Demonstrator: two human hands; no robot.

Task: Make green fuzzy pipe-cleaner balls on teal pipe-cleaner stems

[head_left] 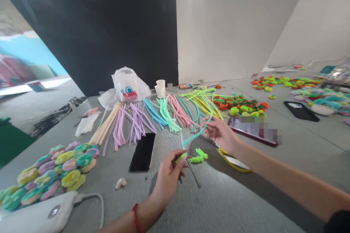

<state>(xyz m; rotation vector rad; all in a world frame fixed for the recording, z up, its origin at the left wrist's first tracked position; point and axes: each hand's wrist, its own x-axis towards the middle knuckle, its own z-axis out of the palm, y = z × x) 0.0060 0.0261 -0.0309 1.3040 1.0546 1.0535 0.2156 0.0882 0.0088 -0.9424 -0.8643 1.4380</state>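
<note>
Teal pipe cleaner (197, 134) arcs from the pinching right hand (220, 134) toward the left hand (168, 178), which pinches a lime piece (181, 158); yellow-handled scissors (234, 164) lie just below on the bench (226, 204), a black phone (142, 152) beside the left hand

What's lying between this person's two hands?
In the head view, curled lime-green pipe-cleaner pieces lie on the grey table between the left hand and right hand; a teal pipe cleaner also stretches across from the right hand.

Fuzzy chenille pipe cleaners (198, 133)
</note>
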